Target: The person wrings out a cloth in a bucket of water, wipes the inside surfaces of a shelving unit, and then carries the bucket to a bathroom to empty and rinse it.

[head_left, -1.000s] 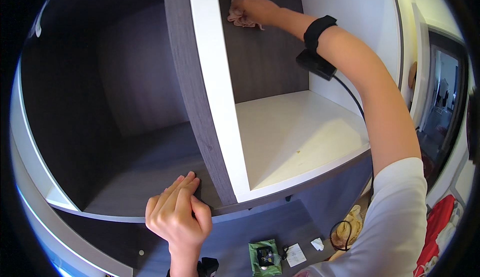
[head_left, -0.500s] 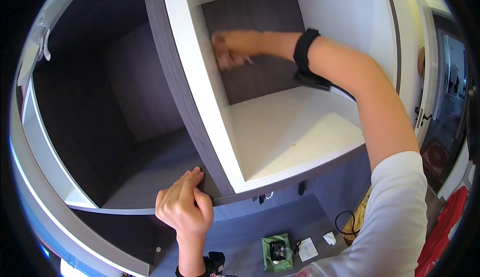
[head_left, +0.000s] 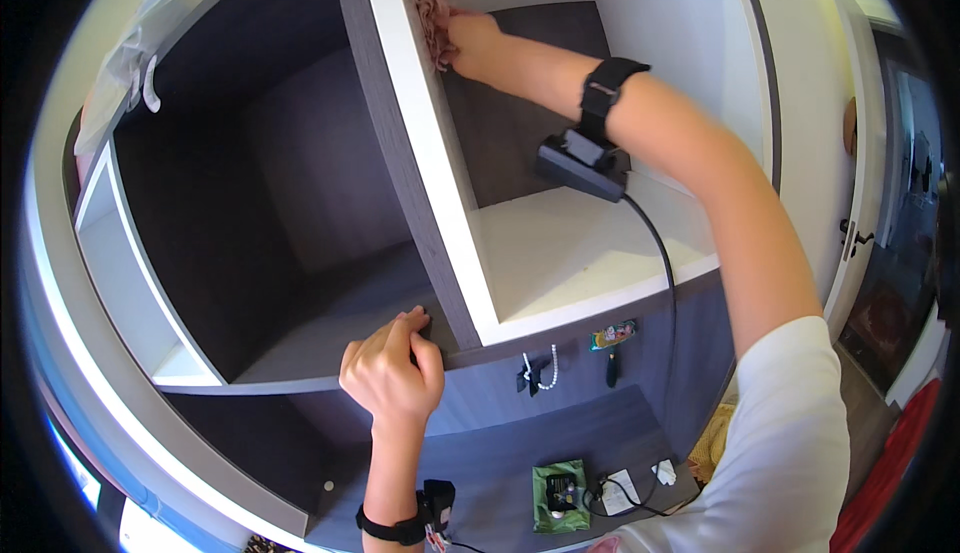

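My right hand (head_left: 474, 41) is closed around a crumpled pinkish-brown cloth (head_left: 434, 29). It presses the cloth to the upper left inner wall of a white cabinet compartment (head_left: 590, 258). A black strap (head_left: 602, 93) with a dark box (head_left: 584, 165) and a cable sits on my right forearm. My left hand (head_left: 395, 368) grips the front edge of the dark shelf (head_left: 320, 338), just left of the upright divider (head_left: 400, 143). Its fingers are together over the edge, their tips partly hidden. Another black strap (head_left: 392, 531) is round my left wrist.
Below lies a dark desktop with a green packet (head_left: 561, 498), a white paper (head_left: 620, 491) and a crumpled tissue (head_left: 664, 472). A pearly string (head_left: 548, 371) and a colourful wrapper (head_left: 613, 335) hang under the compartment. Clear plastic (head_left: 165, 13) drapes at upper left. A door (head_left: 855, 183) stands at right.
My right hand has moved up along the inner wall with the cloth, which now shows clearly. My left hand keeps its place on the shelf edge while the view has shifted.
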A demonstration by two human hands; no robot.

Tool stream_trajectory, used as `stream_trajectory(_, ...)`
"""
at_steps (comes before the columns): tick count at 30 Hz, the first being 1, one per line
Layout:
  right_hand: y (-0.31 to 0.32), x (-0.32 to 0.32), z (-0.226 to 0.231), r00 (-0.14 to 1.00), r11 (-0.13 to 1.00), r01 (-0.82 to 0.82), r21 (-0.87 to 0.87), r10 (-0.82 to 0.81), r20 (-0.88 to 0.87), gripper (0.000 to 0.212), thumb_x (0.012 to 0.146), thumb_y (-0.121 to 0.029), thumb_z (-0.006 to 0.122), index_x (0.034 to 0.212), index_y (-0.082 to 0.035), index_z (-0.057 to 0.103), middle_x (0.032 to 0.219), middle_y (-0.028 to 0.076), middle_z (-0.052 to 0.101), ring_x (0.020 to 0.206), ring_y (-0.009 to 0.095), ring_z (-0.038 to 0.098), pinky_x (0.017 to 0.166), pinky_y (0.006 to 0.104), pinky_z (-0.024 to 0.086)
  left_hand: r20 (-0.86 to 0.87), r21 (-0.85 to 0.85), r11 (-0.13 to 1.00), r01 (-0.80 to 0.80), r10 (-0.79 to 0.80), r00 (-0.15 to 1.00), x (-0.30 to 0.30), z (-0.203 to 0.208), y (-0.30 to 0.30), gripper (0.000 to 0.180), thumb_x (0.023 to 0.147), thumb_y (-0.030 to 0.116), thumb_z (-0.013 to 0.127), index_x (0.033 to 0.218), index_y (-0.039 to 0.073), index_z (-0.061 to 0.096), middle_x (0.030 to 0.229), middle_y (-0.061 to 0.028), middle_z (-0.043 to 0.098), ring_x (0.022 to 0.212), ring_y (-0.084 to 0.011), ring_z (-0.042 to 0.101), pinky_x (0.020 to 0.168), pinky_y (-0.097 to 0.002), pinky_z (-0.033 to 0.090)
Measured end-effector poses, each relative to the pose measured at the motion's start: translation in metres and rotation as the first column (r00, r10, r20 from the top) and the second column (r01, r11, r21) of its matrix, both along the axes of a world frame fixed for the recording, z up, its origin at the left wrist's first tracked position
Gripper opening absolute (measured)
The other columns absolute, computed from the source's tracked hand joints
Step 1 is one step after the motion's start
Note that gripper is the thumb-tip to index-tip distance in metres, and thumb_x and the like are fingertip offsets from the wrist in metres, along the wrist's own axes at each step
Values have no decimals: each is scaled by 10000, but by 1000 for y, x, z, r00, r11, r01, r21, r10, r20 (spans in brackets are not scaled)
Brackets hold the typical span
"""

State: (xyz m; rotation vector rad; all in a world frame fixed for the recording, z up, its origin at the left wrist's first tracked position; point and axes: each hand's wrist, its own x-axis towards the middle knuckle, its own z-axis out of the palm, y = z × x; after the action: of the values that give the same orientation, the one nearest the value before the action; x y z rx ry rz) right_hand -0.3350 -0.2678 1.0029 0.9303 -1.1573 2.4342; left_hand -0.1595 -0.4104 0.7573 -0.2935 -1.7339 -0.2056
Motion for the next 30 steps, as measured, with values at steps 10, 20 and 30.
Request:
stream_trajectory(10, 23, 90, 9, 920, 955, 63, 290, 57, -387, 223, 763, -150, 546, 918, 8, 569, 816, 147, 587, 702, 212, 572, 578, 340, 454, -93, -8, 1000, 4, -4, 996, 0, -3, -1, 151, 663, 80, 490, 585, 74, 619, 526, -45, 580, 417, -177, 512, 450, -273, 363)
stream_trajectory(20, 45, 164, -148, 961, 813, 148, 564, 15, -275, 157, 798, -49, 530, 949, -7, 528, 789, 65, 568, 668, 113, 554, 563, 228, 425, -27, -6, 1000, -26, 26, 999, 5, -3, -1, 195, 718, 111, 471, 654, 81, 653, 558, -69, 582, 432, -222, 497, 494, -296, 394)
stream_trajectory(30, 32, 118, -54, 860, 745, 404, 530, -113, -497, 282, 787, 28, 396, 1065, -15, 370, 724, 136, 544, 516, 193, 532, 423, 309, 397, -75, 39, 998, -45, 47, 996, 2, -6, 1, 141, 655, 106, 508, 591, 74, 629, 485, -48, 552, 394, -184, 494, 450, -272, 366)
